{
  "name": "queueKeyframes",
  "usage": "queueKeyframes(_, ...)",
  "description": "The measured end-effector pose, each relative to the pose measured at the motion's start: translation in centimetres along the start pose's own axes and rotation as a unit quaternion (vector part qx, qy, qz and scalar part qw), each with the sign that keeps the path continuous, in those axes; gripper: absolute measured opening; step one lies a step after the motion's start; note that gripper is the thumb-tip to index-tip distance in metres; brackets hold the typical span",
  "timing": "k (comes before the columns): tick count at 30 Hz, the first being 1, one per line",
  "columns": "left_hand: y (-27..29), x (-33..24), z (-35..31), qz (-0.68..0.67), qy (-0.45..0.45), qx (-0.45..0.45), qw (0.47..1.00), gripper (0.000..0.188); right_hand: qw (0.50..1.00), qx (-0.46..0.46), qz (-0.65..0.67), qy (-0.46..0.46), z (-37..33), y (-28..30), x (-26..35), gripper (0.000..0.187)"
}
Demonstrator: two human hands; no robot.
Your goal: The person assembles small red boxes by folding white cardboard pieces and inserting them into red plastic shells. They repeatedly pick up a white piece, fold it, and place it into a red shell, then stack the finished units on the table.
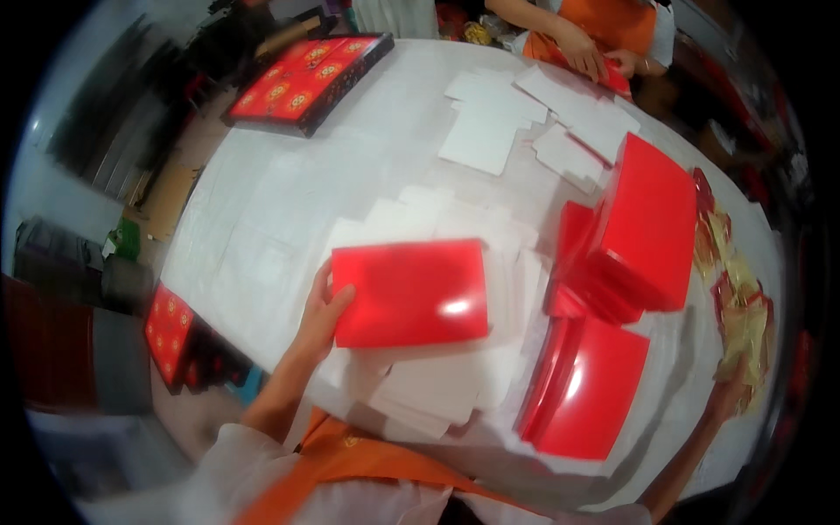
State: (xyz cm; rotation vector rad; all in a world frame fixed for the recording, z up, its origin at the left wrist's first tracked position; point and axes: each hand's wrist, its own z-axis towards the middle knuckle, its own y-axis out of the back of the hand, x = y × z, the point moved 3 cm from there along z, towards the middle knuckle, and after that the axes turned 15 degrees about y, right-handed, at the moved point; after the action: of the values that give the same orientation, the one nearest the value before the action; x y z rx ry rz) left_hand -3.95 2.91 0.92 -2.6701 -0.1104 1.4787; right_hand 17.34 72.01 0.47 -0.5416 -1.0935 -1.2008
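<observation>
My left hand (329, 308) grips a flat, glossy red box (409, 294) by its left edge, the thumb on its face and the other fingers hidden behind. Under the box lie several overlapping white die-cut card sheets (429, 385). At the far right my right hand (728, 392) reaches to a row of gold-and-red ribbon-like pieces (742, 328); its fingers are blurred against them, so their grip does not show. Between the hands stand a tall red stack (646, 232) and, nearer me, another stack of red pieces (595, 389).
The white table (254, 201) carries a patterned red tray-like box (306, 80) at the far left. More white cut sheets (490, 131) lie toward a co-worker in an orange apron, whose hands (582, 54) hold something red. Patterned boxes (173, 328) stand beyond the table's left edge.
</observation>
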Motion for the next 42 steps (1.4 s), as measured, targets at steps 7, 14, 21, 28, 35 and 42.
queueKeyframes(7, 1.6, 0.9, -3.1, 0.039, -0.115, 0.028, 0.992, 0.069, 0.990, 0.107, 0.088, 0.016, -19.5, -3.1, 18.1, 0.034)
queueKeyframes(14, 5.1, 2.8, -5.8, 0.048, -0.174, 0.038, 0.983, 0.071, 0.927, 0.336, 0.153, 0.063, -29.4, -19.6, 27.5, 0.052)
queueKeyframes(21, 7.4, 3.3, -5.2, -0.067, -0.168, 0.019, 0.983, 0.071, 0.901, 0.375, 0.142, 0.166, -31.6, -23.7, 30.1, 0.051)
queueKeyframes(28, 9.5, 4.2, -4.4, -0.154, -0.226, 0.097, 0.957, 0.068, 0.876, 0.452, 0.067, 0.152, -33.3, -26.3, 31.3, 0.047)
queueKeyframes(35, 10.9, 2.6, -3.5, -0.236, -0.181, 0.137, 0.945, 0.074, 0.839, 0.513, -0.090, 0.158, -35.7, -25.8, 33.0, 0.047)
queueKeyframes(42, 10.5, 2.3, -3.9, -0.296, -0.158, 0.130, 0.933, 0.079, 0.864, 0.459, 0.060, 0.200, -37.1, -26.9, 35.5, 0.049)
